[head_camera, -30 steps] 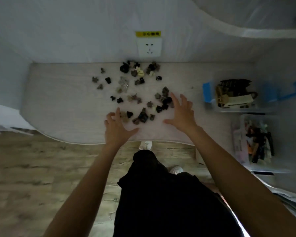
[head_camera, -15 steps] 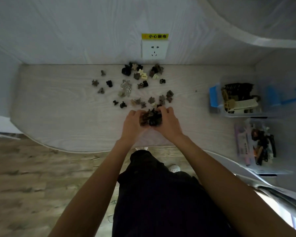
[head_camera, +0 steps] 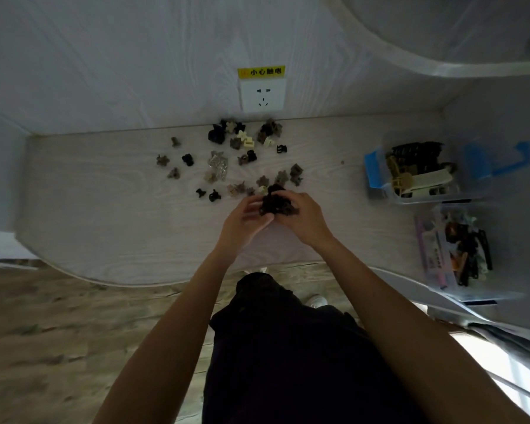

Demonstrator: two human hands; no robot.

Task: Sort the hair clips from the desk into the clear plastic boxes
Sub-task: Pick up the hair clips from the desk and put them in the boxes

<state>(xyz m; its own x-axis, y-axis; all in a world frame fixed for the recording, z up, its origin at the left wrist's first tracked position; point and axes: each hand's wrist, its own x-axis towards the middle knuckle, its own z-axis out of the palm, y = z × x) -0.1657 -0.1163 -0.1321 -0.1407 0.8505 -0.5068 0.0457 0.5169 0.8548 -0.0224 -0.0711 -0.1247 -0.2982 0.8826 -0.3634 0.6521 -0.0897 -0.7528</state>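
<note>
1. Hands together above the desk's (head_camera: 104,215) front edge: left hand (head_camera: 242,223) and right hand (head_camera: 303,218), spread flat a second ago, now curled round a dark bunch of hair clips (head_camera: 274,203).
2. Loose clips (head_camera: 218,166) still scattered toward the back edge.
3. Clear boxes (head_camera: 410,175) at the right end, well apart; carrying across probably next.

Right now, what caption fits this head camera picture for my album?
Both hands, left hand and right hand, gather a bunch of dark hair clips above the desk.
</note>
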